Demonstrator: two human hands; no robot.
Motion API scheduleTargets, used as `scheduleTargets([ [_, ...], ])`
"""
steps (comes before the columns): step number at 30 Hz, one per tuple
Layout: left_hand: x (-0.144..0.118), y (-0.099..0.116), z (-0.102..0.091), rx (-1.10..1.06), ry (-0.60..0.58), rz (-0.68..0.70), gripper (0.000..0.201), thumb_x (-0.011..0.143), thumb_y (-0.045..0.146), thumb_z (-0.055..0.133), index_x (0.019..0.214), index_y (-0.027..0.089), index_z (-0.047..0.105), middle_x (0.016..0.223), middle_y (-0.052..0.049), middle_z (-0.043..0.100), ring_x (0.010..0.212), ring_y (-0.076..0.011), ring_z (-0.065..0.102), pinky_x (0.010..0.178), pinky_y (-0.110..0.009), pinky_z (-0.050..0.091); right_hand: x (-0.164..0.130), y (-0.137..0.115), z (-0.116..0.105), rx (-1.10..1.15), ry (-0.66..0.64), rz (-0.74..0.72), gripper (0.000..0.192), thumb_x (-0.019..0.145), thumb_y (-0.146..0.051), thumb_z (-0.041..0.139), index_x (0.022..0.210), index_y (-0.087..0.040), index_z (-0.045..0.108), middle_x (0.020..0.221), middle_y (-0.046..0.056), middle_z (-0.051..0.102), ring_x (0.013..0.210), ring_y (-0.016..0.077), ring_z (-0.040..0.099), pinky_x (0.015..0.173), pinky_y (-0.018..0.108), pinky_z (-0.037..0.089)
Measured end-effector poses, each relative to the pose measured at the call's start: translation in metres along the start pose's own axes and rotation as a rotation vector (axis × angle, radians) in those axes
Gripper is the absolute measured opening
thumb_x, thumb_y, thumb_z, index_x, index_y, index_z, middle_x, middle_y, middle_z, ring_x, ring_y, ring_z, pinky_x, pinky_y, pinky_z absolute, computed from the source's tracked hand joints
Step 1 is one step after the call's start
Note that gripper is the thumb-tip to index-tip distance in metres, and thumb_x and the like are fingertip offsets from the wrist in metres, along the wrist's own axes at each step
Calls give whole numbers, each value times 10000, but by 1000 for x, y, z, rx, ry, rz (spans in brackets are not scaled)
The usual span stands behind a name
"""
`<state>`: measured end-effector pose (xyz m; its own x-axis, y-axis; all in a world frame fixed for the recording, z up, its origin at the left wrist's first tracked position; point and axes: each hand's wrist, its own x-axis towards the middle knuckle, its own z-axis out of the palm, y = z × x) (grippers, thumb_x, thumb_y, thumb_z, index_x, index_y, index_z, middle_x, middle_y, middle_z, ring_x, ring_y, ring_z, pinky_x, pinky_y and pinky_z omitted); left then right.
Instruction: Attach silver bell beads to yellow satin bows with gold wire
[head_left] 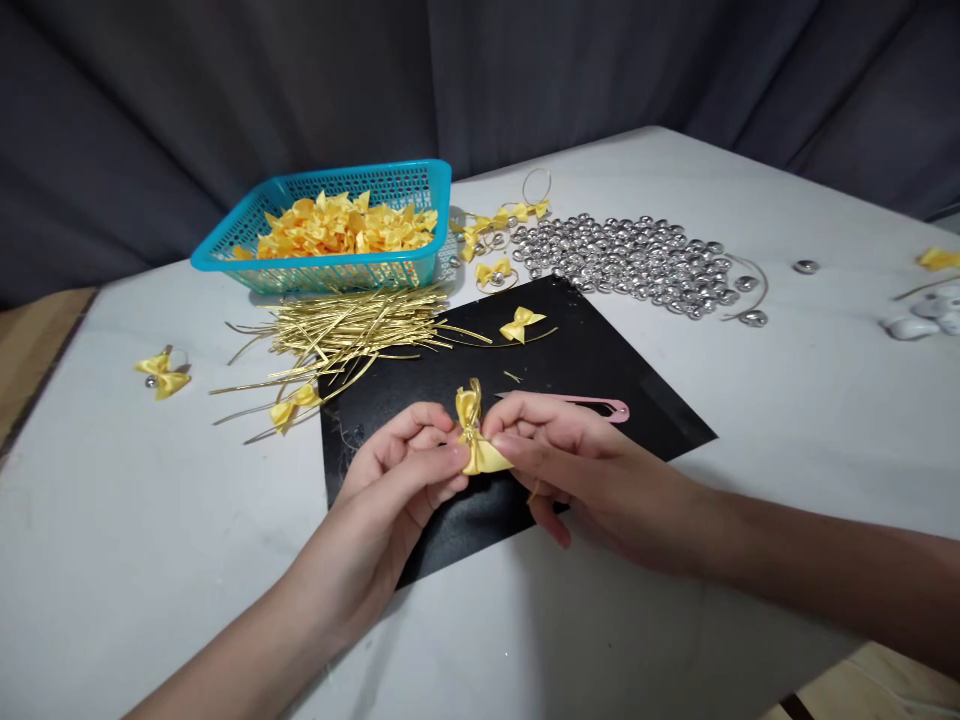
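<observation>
- Bow (474, 440) of glossy yellow satin ribbon, cinched by thin gold wire, sits pinched between both hands above the near edge of a matte black sheet (600, 370).
- Left hand (397, 490) and right hand (570, 470) both clamp it with fingertips.
- Far left, a perforated turquoise basket (225, 255) holds bows beside gold wire strands (352, 325); shiny silver beads (630, 260) lie far right.
- White table (150, 520); grey curtain (225, 90) behind.
</observation>
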<state>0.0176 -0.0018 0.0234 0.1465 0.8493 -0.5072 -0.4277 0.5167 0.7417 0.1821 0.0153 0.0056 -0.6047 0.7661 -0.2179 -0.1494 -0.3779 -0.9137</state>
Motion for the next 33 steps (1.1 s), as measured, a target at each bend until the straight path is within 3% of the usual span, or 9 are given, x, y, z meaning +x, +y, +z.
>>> scheduleTargets([
  [11, 2, -4, 5, -33, 53, 37, 215, 661, 62, 681, 615, 159, 496, 580, 67, 523, 494, -20, 520, 493, -66, 479, 1, 4, 6, 61, 18, -21, 118, 897, -289, 500, 885, -172, 491, 549, -101, 358, 378, 8, 284, 369, 113, 316],
  [16, 0, -4, 5, -50, 62, 24, 152, 671, 65, 669, 708, 148, 547, 659, 54, 543, 506, -9, 509, 506, -65, 487, 1, 4, 7, 34, 25, -44, 118, 903, -283, 476, 890, -166, 486, 573, -94, 376, 374, 5, 298, 366, 117, 323],
  [20, -2, -3, 4, -36, 57, 22, 165, 669, 78, 674, 785, 145, 578, 696, 42, 555, 525, -13, 515, 514, -66, 494, 0, 1, 8, -101, 89, -94, 114, 876, -263, 505, 875, -156, 543, 686, -44, 485, 446, 14, 390, 397, 125, 380],
  [26, -1, -3, 5, -46, 23, 39, 141, 692, 58, 652, 730, 148, 551, 651, 53, 561, 527, -16, 524, 512, -68, 498, -5, -3, 10, -467, 272, -326, 97, 821, -160, 563, 782, -150, 651, 756, 19, 596, 630, 64, 549, 529, 148, 473],
  [30, 0, -5, 5, -86, 31, 38, 235, 696, 41, 648, 609, 156, 462, 580, 64, 553, 510, -19, 528, 500, -67, 494, -8, 2, 13, -446, 325, -339, 39, 820, -170, 571, 858, -166, 564, 729, 11, 613, 666, 86, 620, 562, 156, 511],
  [33, -1, -8, 5, -92, 26, 12, 250, 703, 39, 648, 599, 158, 454, 574, 63, 557, 503, -17, 527, 495, -63, 489, -9, 7, 14, -452, 364, -433, 64, 819, -153, 574, 825, -176, 513, 731, 1, 604, 650, 79, 628, 574, 151, 522],
])
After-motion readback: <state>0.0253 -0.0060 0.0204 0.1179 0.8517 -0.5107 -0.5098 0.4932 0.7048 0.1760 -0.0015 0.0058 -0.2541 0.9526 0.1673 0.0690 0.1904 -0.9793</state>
